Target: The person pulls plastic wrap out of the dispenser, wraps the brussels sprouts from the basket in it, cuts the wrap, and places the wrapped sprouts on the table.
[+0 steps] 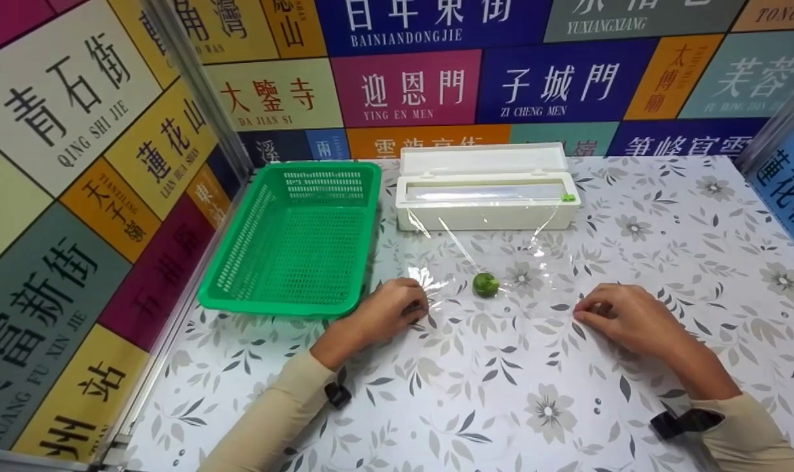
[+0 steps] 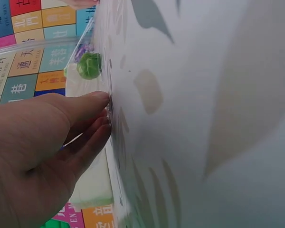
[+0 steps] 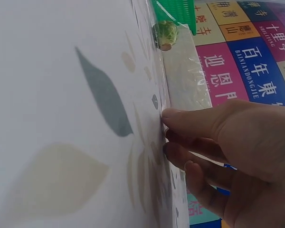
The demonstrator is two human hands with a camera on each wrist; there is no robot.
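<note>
A clear sheet of cling film (image 1: 452, 252) stretches over the table from a white dispenser box (image 1: 488, 219). On the sheet, near its front edge, sits a green Brussels sprout (image 1: 485, 284), its pale cut stem (image 3: 166, 47) showing in the right wrist view. My left hand (image 1: 393, 308) pinches the film's front left corner between thumb and fingertips, low at the tabletop. At the front right corner my right hand (image 1: 633, 318) pinches the film the same way, thumb against the fingers. The sprout lies between the two hands, touched by neither.
Left of the film stands a green plastic basket (image 1: 272, 306), its front right corner close to my left forearm. The dispenser's lid (image 1: 482, 159) is tipped back, with a small green piece (image 1: 568, 197) at its right end. Sign-printed walls (image 1: 406, 88) border the flowered tabletop (image 1: 488, 406).
</note>
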